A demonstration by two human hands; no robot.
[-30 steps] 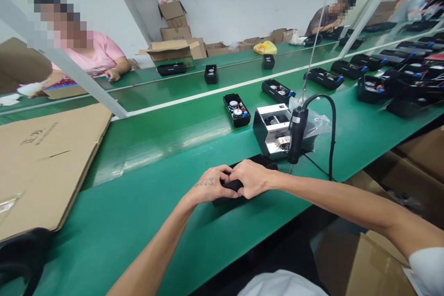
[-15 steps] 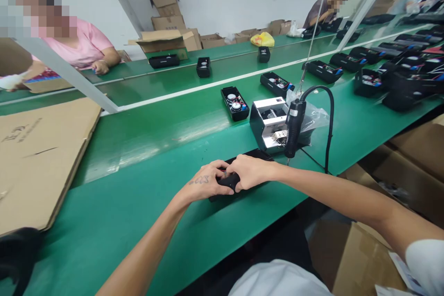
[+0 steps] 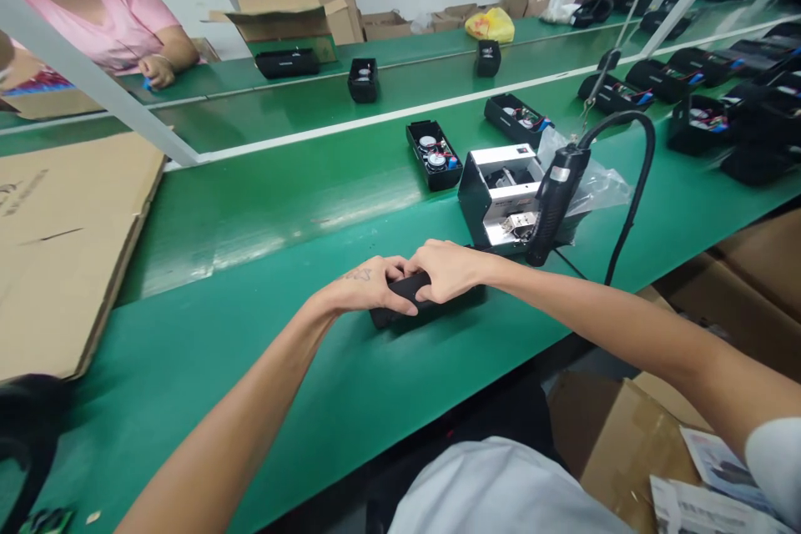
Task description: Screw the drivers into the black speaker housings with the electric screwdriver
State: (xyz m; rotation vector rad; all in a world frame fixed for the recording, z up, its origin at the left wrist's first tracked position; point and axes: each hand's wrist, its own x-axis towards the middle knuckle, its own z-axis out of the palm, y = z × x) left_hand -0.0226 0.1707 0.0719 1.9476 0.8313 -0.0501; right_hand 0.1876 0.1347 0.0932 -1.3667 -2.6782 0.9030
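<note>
A black speaker housing lies on the green bench under both my hands. My left hand grips its left part, thumb along the near side and fingers curled over the top. My right hand is closed on the middle of the housing, its fingertips close to those of my left hand. My hands hide most of the top and whatever is inside. Just behind stands a black and silver screw feeder. An electric screwdriver hangs on a wire in front of it.
Open speaker housings with round speakers and wires, such as this one, stand on the green belt, with several more at right. A flattened cardboard sheet lies at left. A co-worker in a pink shirt sits across the belt.
The view has tipped downward, so the scene sits higher. Red wires that showed between my hands are now hidden, and the black front of the housing shows more. Both hands stay on it.
</note>
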